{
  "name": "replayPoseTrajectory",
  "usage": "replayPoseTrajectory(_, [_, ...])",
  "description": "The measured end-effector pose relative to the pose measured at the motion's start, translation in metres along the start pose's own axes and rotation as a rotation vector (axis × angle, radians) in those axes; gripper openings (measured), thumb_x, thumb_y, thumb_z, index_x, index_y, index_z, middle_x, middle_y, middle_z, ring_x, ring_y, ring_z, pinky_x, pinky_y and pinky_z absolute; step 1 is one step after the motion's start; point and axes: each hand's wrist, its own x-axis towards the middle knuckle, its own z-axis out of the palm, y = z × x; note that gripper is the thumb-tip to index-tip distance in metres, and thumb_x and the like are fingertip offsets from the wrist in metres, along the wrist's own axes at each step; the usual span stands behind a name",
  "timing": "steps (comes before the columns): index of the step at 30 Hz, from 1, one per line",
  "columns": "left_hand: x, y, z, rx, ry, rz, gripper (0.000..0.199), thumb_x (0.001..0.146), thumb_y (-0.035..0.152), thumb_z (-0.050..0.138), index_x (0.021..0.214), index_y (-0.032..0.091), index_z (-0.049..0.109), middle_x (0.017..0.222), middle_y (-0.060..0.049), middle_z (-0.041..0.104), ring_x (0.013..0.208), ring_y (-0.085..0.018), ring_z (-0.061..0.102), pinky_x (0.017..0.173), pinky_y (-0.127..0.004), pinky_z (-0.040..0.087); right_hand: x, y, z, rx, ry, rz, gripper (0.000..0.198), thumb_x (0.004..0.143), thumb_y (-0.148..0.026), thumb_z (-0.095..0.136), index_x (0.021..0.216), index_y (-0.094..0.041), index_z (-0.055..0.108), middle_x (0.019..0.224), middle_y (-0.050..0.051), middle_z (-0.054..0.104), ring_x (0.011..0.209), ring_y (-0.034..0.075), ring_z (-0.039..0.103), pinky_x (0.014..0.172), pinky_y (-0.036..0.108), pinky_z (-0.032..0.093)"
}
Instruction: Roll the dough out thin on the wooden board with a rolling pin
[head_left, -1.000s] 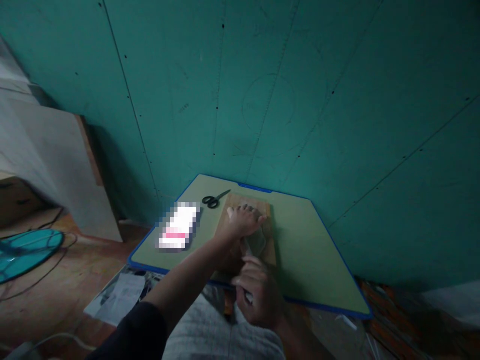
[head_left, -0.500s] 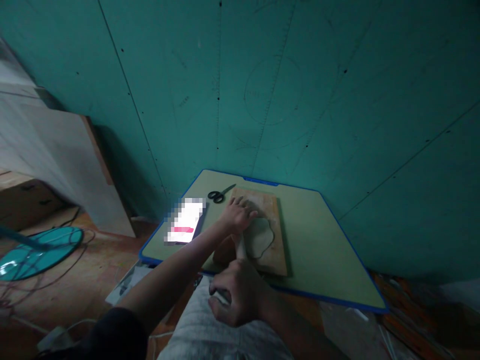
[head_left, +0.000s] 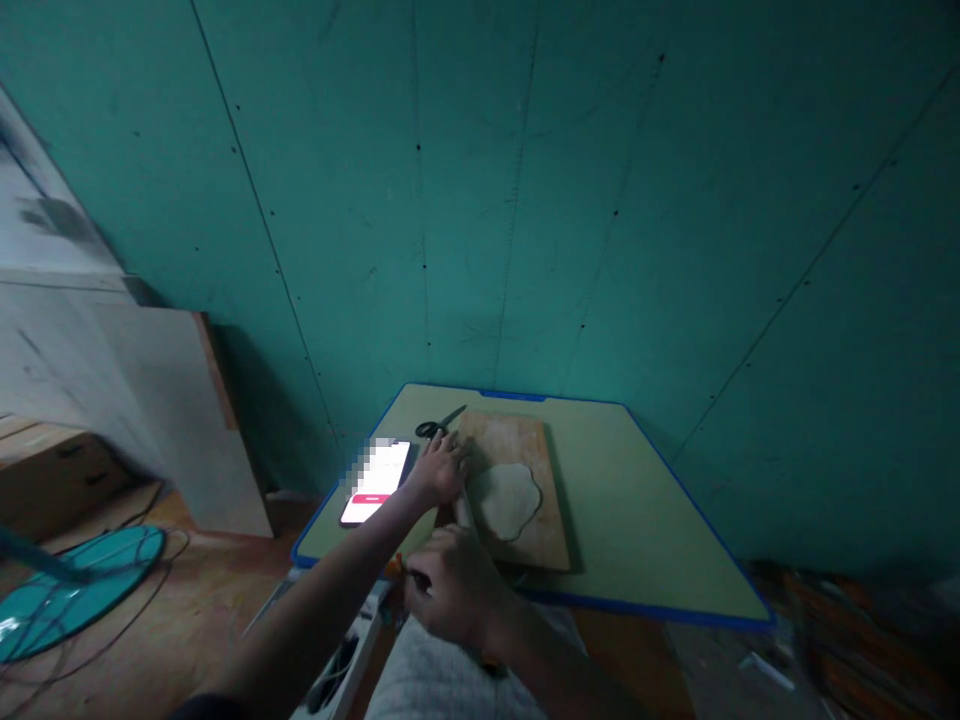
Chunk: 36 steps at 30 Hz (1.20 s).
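Note:
A flat, uneven round of pale dough (head_left: 508,500) lies on a wooden board (head_left: 553,530). Along the dough's left side runs a pale rolling pin (head_left: 463,508), partly hidden by both hands. My left hand (head_left: 441,468) rests over its far end by the board's left edge, palm down, with the fingers stretched out. Curled round the near end is my right hand (head_left: 454,585), close to the table's front edge. Black-handled scissors (head_left: 432,429) lie just beyond my left fingers. A lit phone (head_left: 380,478) sits left of that hand.
Everything stands on a low, pale table with a blue rim (head_left: 645,607), against a green wall (head_left: 480,220). Leaning panels (head_left: 172,400) are at the left. A turquoise round base (head_left: 90,580) with loose cables stands on the floor.
Both hands have shifted left with the rolling pin, from the dough's left part to beside it, uncovering more dough. The view has tilted upward, so the table appears lower.

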Motion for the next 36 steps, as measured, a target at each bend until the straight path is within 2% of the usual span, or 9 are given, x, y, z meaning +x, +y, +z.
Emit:
replayPoseTrajectory(4, [0.008, 0.012, 0.001, -0.017, -0.043, -0.014, 0.034, 0.095, 0.029, 0.043, 0.118, 0.022, 0.067, 0.138, -0.011, 0.055, 0.136, -0.031, 0.040, 0.112, -0.056, 0.031, -0.021, 0.015, 0.000, -0.029, 0.101, 0.004, 0.010, 0.078, -0.018, 0.057, 0.071, -0.020, 0.063, 0.080, 0.003, 0.065, 0.085, 0.019, 0.059, 0.088, 0.033, 0.046])
replayPoseTrajectory(7, [0.017, 0.023, 0.000, -0.012, -0.023, 0.024, 0.030, 0.093, 0.029, 0.046, 0.109, 0.023, 0.070, 0.135, -0.009, 0.058, 0.134, -0.031, 0.042, 0.110, -0.057, 0.033, -0.040, 0.023, 0.000, 0.003, 0.162, 0.034, 0.020, 0.080, -0.012, 0.054, 0.090, -0.021, 0.069, 0.112, 0.008, 0.066, 0.120, 0.022, 0.052, 0.110, 0.040, 0.036])
replayPoseTrajectory(11, [0.028, 0.040, -0.001, 0.064, -0.039, 0.126, 0.030, 0.092, 0.025, 0.044, 0.096, 0.021, 0.073, 0.116, -0.008, 0.070, 0.122, -0.025, 0.053, 0.116, -0.050, 0.025, -0.059, 0.028, -0.004, -0.008, 0.189, 0.140, 0.036, 0.085, -0.006, 0.045, 0.110, -0.019, 0.068, 0.147, 0.010, 0.047, 0.142, 0.023, 0.033, 0.115, 0.043, 0.034])
replayPoseTrajectory(13, [0.033, 0.051, -0.001, 0.049, -0.056, 0.055, 0.033, 0.092, 0.025, 0.042, 0.092, 0.019, 0.074, 0.111, -0.010, 0.071, 0.120, -0.024, 0.055, 0.116, -0.048, 0.026, -0.066, 0.032, -0.007, -0.059, 0.199, 0.180, 0.041, 0.089, -0.008, 0.041, 0.121, -0.018, 0.064, 0.153, 0.011, 0.040, 0.143, 0.024, 0.033, 0.115, 0.048, 0.033])
replayPoseTrajectory(18, [0.041, 0.078, -0.001, 0.022, -0.108, -0.156, 0.032, 0.090, 0.034, 0.047, 0.099, 0.019, 0.075, 0.112, -0.014, 0.071, 0.126, -0.036, 0.050, 0.102, -0.058, 0.037, -0.084, 0.056, -0.009, -0.205, 0.256, 0.212, 0.054, 0.093, -0.020, 0.043, 0.147, -0.022, 0.042, 0.148, 0.009, 0.048, 0.141, 0.029, 0.036, 0.114, 0.058, 0.031])
replayPoseTrajectory(21, [0.043, 0.089, -0.004, 0.021, -0.104, -0.205, 0.035, 0.092, 0.036, 0.044, 0.101, 0.018, 0.074, 0.113, -0.015, 0.071, 0.127, -0.039, 0.049, 0.103, -0.068, 0.028, -0.093, 0.070, -0.010, -0.241, 0.310, 0.220, 0.050, 0.097, -0.026, 0.041, 0.147, -0.027, 0.043, 0.144, 0.007, 0.052, 0.138, 0.028, 0.040, 0.114, 0.056, 0.033])
replayPoseTrajectory(24, [0.038, 0.091, -0.007, 0.015, -0.083, -0.201, 0.040, 0.095, 0.038, 0.039, 0.100, 0.019, 0.073, 0.111, -0.014, 0.072, 0.122, -0.036, 0.052, 0.107, -0.070, 0.021, -0.098, 0.082, -0.013, -0.227, 0.359, 0.260, 0.046, 0.098, -0.027, 0.038, 0.143, -0.029, 0.048, 0.140, 0.007, 0.056, 0.133, 0.026, 0.047, 0.110, 0.051, 0.040])
replayPoseTrajectory(27, [0.023, 0.087, -0.009, 0.020, -0.034, -0.156, 0.041, 0.097, 0.041, 0.038, 0.105, 0.019, 0.071, 0.119, -0.013, 0.068, 0.122, -0.034, 0.052, 0.108, -0.062, 0.027, -0.101, 0.096, -0.016, -0.182, 0.405, 0.335, 0.044, 0.100, -0.030, 0.033, 0.138, -0.026, 0.054, 0.135, 0.009, 0.059, 0.128, 0.025, 0.051, 0.104, 0.046, 0.046])
replayPoseTrajectory(36, [-0.036, 0.093, -0.013, 0.027, 0.085, -0.050, 0.040, 0.097, 0.046, 0.038, 0.112, 0.018, 0.063, 0.134, -0.016, 0.056, 0.129, -0.037, 0.045, 0.106, -0.060, 0.033, -0.072, 0.126, -0.042, -0.122, 0.330, 0.509, 0.048, 0.099, -0.033, 0.026, 0.119, -0.018, 0.066, 0.125, 0.010, 0.066, 0.121, 0.023, 0.058, 0.106, 0.039, 0.044])
